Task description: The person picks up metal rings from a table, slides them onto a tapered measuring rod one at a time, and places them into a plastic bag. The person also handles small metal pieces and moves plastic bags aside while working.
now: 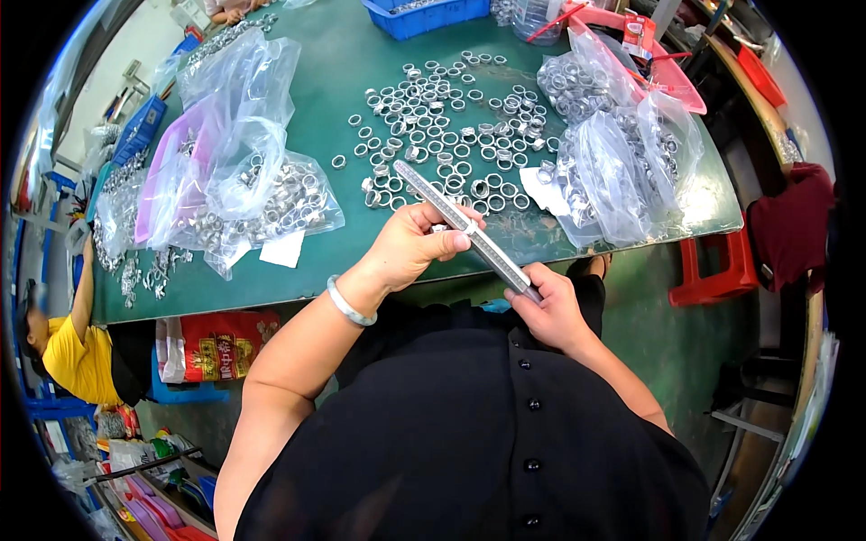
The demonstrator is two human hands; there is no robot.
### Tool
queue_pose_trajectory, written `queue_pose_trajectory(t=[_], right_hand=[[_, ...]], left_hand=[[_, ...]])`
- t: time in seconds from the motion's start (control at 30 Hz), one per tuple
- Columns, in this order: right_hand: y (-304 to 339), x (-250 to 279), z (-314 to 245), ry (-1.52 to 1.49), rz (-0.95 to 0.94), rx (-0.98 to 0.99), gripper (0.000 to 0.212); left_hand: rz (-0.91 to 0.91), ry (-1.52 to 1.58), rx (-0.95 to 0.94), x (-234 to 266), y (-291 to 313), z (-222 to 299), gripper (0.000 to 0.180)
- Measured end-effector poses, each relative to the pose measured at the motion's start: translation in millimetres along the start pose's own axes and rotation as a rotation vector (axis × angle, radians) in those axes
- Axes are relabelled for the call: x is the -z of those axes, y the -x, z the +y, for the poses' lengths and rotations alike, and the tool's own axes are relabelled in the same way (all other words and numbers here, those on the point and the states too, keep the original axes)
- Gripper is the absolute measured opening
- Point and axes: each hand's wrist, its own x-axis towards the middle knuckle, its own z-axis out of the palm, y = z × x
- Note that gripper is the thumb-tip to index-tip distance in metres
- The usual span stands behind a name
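Note:
A tapered metal ring mandrel [498,258] with markings along it slants across in front of me, its narrow tip up and to the left. My right hand [552,308] is closed around its thick lower end. Around the middle of the mandrel sits a silver ring [471,228], pinched between the thumb and fingers of my left hand [410,245]; part of it is hidden by them. Just beyond my hands, many loose silver rings [442,135] lie scattered on the green table [334,99].
Clear bags of rings [271,203] and a lilac tray [167,171] lie at left. More bagged rings [604,171] and a pink basket [681,86] are at right. A blue bin [424,16] stands at the far edge. A red stool [713,270] is below right; a person in yellow [81,361] sits left.

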Motion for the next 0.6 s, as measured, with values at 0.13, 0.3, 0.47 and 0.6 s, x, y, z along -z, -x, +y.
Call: queue_pose_trajectory(t=[0.13,0.3,0.47,0.6], right_hand=[[0.2,-0.3,1.4,-0.004,0.003,0.015,0.011],[-0.3,0.1,1.1,-0.002,-0.011,0.002,0.011],[-0.8,0.5,0.7,-0.004,-0.017,0.0,0.01],[-1.0,-0.2,2.4,0.004,-0.012,0.007,0.01]], left_hand=[[-0.008,-0.054,-0.029,1.4,0.8,-1.9,0.033],[0.0,-0.072,-0.035,2.9,1.3,-2.4,0.032],[0.006,-0.088,-0.024,3.9,1.6,-2.4,0.032],[0.022,-0.11,-0.028,3.0,1.7,-2.0,0.032]])
